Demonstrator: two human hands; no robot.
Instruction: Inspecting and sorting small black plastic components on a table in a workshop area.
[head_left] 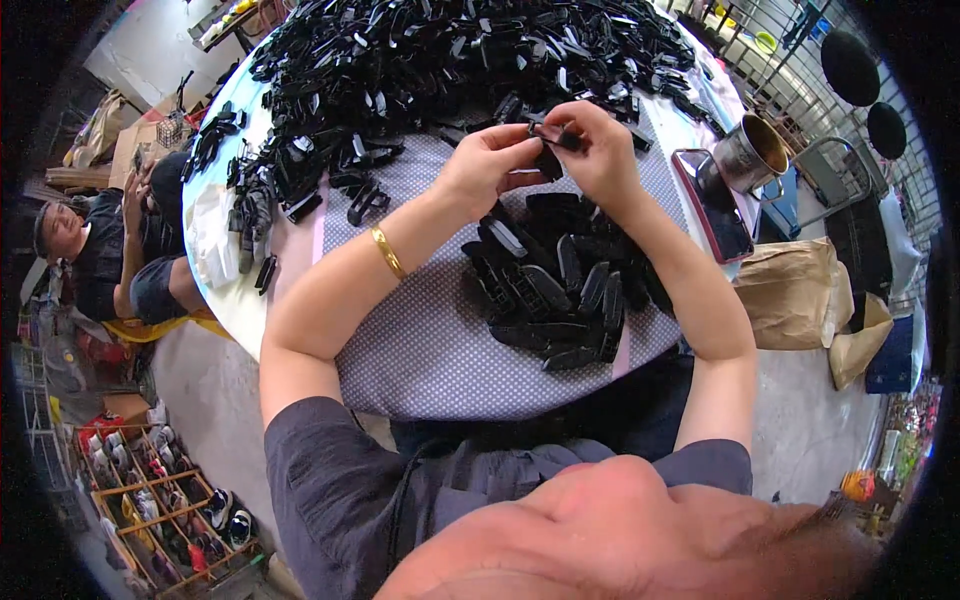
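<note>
Above the table's middle, my left hand [478,172] and my right hand [602,160] meet with fingers closed on small black plastic pieces [550,163]. My left thumb and fingers pinch one side; my right fingertips grip the other side. Whether it is one piece or two joined parts I cannot tell, as the fingers cover much of it. Just below my hands lies a small pile of long, narrow black plastic pieces [560,290]. A far larger heap of similar black pieces [420,70] spreads across the back of the table.
A dotted grey cloth covers the round table [430,360]. On the right stand a phone [715,205] and a metal mug [750,155]; a brown paper bag [795,290] is beyond the edge. White plastic bags [212,235] lie left. Another person [110,235] sits at the left.
</note>
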